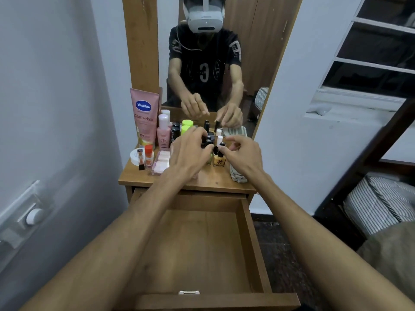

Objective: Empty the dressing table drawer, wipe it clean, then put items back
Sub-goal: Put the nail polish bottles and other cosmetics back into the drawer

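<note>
Above the emptied drawer (197,248), a person's left hand (190,151) and right hand (243,154) curl onto crowded nail-polish bottles (219,159) on the tabletop (211,179), where one nudge could topple neighbouring bottles.

The room is dim and evenly lit, with a cool grey cast on the walls (56,86) and no hard glare. Light seems to come from above and behind the camera, though its source is out of view. Soft shadows lie under both forearms on the drawer (197,243) floor, and a faint one falls from the hands on the counter (134,176). The wide lens bends straight lines: the mirror (202,63) frame leans outward and the window (370,52) bars splay at the right edge. Detail is soft throughout, with grain in the dark floor (280,254); small bottle labels at the counter's back edge are smeared, and the left wall fitting is blurred.
</note>
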A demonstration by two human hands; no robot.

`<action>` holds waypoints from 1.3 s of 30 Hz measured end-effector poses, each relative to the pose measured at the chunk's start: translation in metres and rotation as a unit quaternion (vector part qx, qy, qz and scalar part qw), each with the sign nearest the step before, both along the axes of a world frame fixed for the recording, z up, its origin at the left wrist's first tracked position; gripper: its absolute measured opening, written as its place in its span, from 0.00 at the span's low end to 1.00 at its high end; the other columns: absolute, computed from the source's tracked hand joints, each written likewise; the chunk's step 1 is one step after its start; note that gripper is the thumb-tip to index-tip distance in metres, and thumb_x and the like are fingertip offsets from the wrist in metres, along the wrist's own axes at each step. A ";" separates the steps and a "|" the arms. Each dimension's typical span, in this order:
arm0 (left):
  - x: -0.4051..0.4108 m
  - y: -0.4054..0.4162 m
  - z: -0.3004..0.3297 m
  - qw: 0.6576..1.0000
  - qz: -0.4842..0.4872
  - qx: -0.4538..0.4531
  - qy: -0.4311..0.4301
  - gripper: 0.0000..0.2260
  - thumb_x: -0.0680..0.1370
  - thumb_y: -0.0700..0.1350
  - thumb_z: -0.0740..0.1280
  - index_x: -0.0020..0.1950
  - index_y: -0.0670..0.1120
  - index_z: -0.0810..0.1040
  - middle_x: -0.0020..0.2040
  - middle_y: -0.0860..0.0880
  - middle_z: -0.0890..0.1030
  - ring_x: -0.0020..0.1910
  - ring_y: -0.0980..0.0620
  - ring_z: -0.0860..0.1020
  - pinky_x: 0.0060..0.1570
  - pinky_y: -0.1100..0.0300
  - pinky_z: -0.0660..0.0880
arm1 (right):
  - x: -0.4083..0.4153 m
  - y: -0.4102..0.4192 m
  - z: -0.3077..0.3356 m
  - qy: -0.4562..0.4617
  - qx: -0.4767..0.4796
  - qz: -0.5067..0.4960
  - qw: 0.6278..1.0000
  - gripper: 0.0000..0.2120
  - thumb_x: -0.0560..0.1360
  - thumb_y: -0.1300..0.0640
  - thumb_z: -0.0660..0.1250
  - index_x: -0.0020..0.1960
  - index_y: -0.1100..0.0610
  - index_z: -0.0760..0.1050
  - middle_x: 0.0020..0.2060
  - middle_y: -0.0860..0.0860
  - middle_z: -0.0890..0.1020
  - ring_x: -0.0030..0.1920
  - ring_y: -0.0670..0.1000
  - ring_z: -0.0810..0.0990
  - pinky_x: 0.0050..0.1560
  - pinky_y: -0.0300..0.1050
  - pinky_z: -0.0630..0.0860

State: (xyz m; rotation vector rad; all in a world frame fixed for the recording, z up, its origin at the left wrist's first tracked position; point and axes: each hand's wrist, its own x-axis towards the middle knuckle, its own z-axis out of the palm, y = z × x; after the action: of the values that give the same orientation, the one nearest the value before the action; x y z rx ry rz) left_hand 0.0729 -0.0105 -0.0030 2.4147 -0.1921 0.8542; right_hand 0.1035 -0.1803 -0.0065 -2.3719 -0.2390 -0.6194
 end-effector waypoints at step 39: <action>-0.077 -0.041 -0.078 0.985 -0.118 0.052 0.114 0.06 0.74 0.47 0.75 0.48 0.50 0.81 0.42 0.55 0.78 0.41 0.55 0.75 0.42 0.57 0.72 | -0.109 -0.043 -0.063 0.090 -0.103 -0.025 0.990 0.06 0.72 0.51 0.75 0.47 0.52 0.87 0.36 0.47 0.85 0.40 0.50 0.82 0.43 0.46 0.80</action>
State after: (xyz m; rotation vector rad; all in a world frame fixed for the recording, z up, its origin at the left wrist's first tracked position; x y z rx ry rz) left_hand -0.0046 -0.0513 -0.0806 2.4991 -0.4339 0.4676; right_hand -0.0053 -0.2230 -0.0692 -2.6220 -0.1708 -0.4175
